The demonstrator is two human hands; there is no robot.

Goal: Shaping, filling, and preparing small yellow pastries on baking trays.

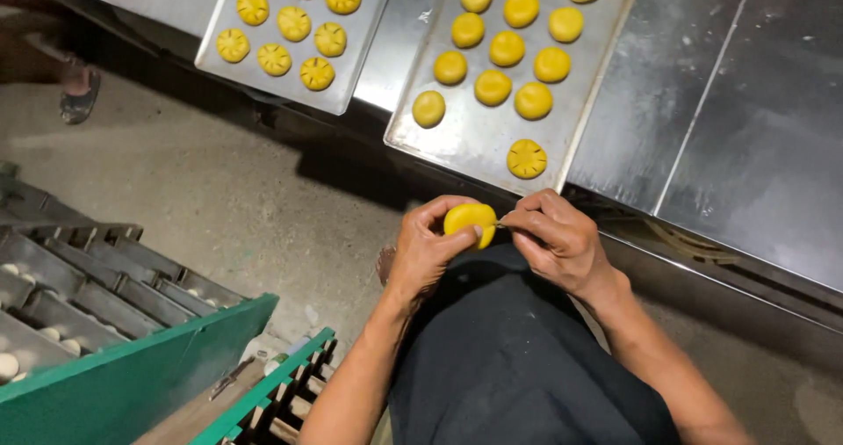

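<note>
My left hand holds a round yellow dough ball between thumb and fingers, just below the table's edge. My right hand pinches a small thin tool whose tip touches the ball's right side. Above my hands lies a metal tray with several smooth yellow dough balls and one scored piece at its near corner. A second tray to the left carries several scored yellow pieces.
Both trays rest on a steel table that stretches to the right. A green rack with metal trays of pale dough stands at lower left. Another person's foot in a sandal is on the concrete floor at upper left.
</note>
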